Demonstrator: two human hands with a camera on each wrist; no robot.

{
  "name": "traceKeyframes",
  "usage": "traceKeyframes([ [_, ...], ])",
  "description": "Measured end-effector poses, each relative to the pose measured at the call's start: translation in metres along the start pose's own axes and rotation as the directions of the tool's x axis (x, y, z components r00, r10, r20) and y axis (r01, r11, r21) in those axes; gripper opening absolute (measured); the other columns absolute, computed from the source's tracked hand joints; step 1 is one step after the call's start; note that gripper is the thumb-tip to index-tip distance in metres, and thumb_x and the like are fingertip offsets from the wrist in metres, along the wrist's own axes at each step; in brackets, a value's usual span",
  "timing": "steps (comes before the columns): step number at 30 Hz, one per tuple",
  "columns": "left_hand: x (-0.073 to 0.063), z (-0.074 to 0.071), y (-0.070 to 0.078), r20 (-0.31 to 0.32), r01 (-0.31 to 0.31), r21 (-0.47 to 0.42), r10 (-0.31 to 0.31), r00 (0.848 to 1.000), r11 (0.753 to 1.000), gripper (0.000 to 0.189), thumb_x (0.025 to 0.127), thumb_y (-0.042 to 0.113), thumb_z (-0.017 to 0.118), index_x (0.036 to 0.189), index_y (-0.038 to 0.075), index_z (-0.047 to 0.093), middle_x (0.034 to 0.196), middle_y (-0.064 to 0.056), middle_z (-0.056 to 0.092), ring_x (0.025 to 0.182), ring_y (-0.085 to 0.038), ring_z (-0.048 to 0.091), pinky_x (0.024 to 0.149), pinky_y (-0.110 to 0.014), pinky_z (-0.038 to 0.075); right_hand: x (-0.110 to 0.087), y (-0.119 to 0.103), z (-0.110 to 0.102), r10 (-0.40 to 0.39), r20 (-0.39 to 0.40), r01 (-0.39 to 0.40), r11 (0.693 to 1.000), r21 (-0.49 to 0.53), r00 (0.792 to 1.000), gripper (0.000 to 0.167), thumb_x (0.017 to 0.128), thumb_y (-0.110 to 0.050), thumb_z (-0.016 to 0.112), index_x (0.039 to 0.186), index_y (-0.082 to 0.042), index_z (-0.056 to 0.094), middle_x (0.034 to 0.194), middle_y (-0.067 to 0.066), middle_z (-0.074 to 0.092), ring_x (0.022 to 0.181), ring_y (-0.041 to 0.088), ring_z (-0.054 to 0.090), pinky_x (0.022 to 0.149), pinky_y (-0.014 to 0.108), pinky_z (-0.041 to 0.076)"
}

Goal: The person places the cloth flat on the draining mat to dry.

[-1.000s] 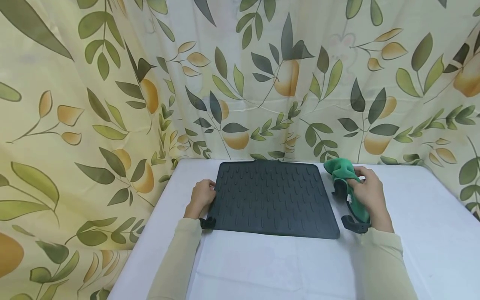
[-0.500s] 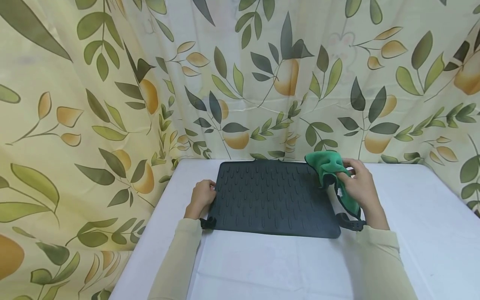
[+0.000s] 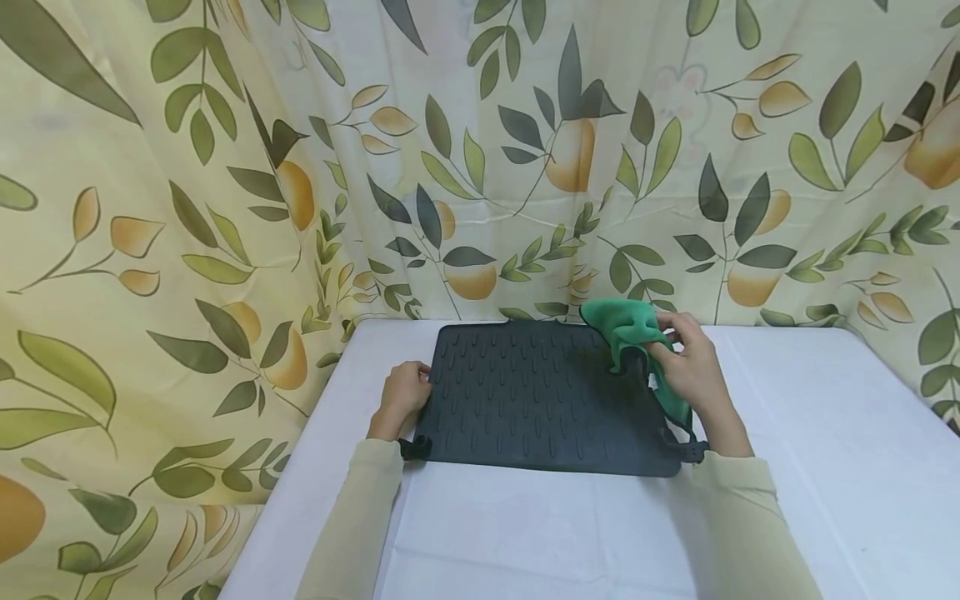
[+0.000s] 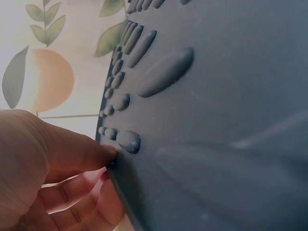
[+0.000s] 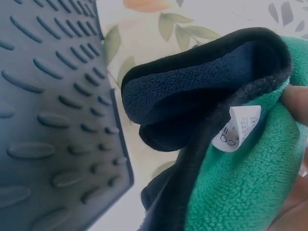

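Observation:
A dark grey ribbed rubber mat (image 3: 525,400) with raised oval bumps lies on the white table. At its left edge my left hand (image 3: 405,390) pinches the rim; the left wrist view shows the thumb (image 4: 91,153) on top and the fingers curled beneath. My right hand (image 3: 690,362) grips a bunched green cloth (image 3: 628,325) with dark trim and a navy underside. That cloth overlaps the mat's far right part in the head view. A small white label (image 5: 238,127) sticks out from the cloth in the right wrist view.
The white-covered table (image 3: 510,533) extends in front of the mat and to both sides. A leaf-and-fruit patterned curtain (image 3: 480,167) hangs right behind the table and along the left. Black straps circle both wrists.
My right hand has carried the green cloth leftward, from beside the mat to over its far right part. The left hand and the mat stay where they were.

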State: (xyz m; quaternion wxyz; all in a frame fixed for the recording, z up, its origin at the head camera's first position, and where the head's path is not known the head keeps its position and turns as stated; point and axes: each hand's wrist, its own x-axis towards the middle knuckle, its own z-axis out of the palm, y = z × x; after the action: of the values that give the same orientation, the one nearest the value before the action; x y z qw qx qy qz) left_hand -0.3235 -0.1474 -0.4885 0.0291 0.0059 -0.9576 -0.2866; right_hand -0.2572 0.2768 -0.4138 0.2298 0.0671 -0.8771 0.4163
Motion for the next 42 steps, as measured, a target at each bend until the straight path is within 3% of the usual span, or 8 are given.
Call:
traceKeyframes([
  [8, 0.0, 0.001, -0.001, 0.003, 0.008, -0.001, -0.008, 1.0, 1.0, 0.03, 0.091, 0.007, 0.061, 0.119, 0.003, 0.073, 0.103, -0.013, 0.074, 0.085, -0.025, 0.064, 0.081, -0.043, 0.054, 0.001, -0.004, 0.01, -0.012, 0.009, 0.011, 1.0, 0.02, 1.0, 0.033, 0.097, -0.001, 0.061, 0.13, -0.001, 0.062, 0.119, 0.016, 0.055, 0.096, 0.014, 0.048, 0.08, 0.036, 0.041],
  [15, -0.002, -0.002, 0.001, -0.003, -0.029, -0.001, 0.029, 1.0, 1.0, 0.029, 0.091, 0.006, 0.062, 0.117, 0.002, 0.074, 0.102, -0.012, 0.075, 0.086, -0.027, 0.066, 0.082, -0.045, 0.055, 0.002, -0.006, 0.017, -0.033, 0.022, 0.032, 0.999, 0.039, 0.999, 0.033, 0.097, -0.001, 0.062, 0.13, -0.002, 0.062, 0.117, 0.015, 0.054, 0.097, 0.016, 0.049, 0.078, 0.033, 0.042],
  [23, -0.004, -0.005, -0.002, 0.001, -0.017, -0.023, 0.017, 1.0, 1.0, 0.027, 0.091, 0.005, 0.064, 0.116, 0.002, 0.073, 0.084, -0.004, 0.067, 0.08, -0.022, 0.062, 0.077, -0.039, 0.052, -0.002, -0.01, 0.042, -0.076, 0.011, 0.074, 0.99, 0.123, 0.997, 0.027, 0.097, -0.001, 0.063, 0.124, -0.005, 0.064, 0.114, 0.008, 0.054, 0.097, 0.009, 0.046, 0.079, 0.023, 0.043],
  [29, -0.003, -0.003, -0.002, 0.0, -0.036, -0.047, 0.036, 0.999, 0.998, 0.027, 0.09, 0.005, 0.065, 0.115, 0.001, 0.073, 0.083, -0.004, 0.067, 0.08, -0.022, 0.061, 0.076, -0.038, 0.051, -0.004, -0.016, 0.064, -0.11, -0.023, 0.112, 0.979, 0.168, 0.994, 0.027, 0.095, 0.004, 0.063, 0.122, -0.001, 0.062, 0.113, 0.013, 0.055, 0.099, 0.011, 0.051, 0.087, 0.027, 0.043],
  [34, -0.001, -0.002, -0.002, 0.001, -0.036, -0.051, 0.036, 0.999, 0.998, 0.027, 0.091, 0.005, 0.064, 0.116, 0.001, 0.073, 0.082, -0.003, 0.066, 0.078, -0.021, 0.06, 0.075, -0.037, 0.05, -0.008, -0.021, 0.083, -0.104, -0.025, 0.107, 0.978, 0.182, 0.994, 0.029, 0.093, 0.006, 0.062, 0.123, 0.001, 0.062, 0.117, 0.018, 0.057, 0.108, 0.027, 0.056, 0.094, 0.038, 0.043],
  [38, 0.0, -0.001, -0.004, 0.005, -0.032, -0.045, 0.032, 0.999, 0.999, 0.028, 0.092, 0.006, 0.063, 0.118, 0.002, 0.072, 0.082, -0.003, 0.066, 0.079, -0.021, 0.06, 0.075, -0.036, 0.05, -0.013, -0.022, 0.097, -0.117, 0.015, 0.113, 0.978, 0.173, 0.993, 0.03, 0.093, 0.007, 0.063, 0.121, 0.0, 0.062, 0.114, 0.018, 0.057, 0.105, 0.033, 0.058, 0.092, 0.041, 0.045],
  [42, 0.0, 0.0, -0.006, 0.001, -0.03, -0.031, 0.03, 1.0, 0.999, 0.028, 0.092, 0.007, 0.064, 0.117, 0.002, 0.073, 0.083, -0.003, 0.067, 0.08, -0.021, 0.061, 0.077, -0.038, 0.051, -0.017, -0.02, 0.107, -0.144, 0.086, 0.128, 0.977, 0.168, 0.986, 0.031, 0.091, 0.008, 0.064, 0.121, -0.001, 0.062, 0.113, 0.015, 0.058, 0.102, 0.029, 0.059, 0.089, 0.04, 0.047],
])
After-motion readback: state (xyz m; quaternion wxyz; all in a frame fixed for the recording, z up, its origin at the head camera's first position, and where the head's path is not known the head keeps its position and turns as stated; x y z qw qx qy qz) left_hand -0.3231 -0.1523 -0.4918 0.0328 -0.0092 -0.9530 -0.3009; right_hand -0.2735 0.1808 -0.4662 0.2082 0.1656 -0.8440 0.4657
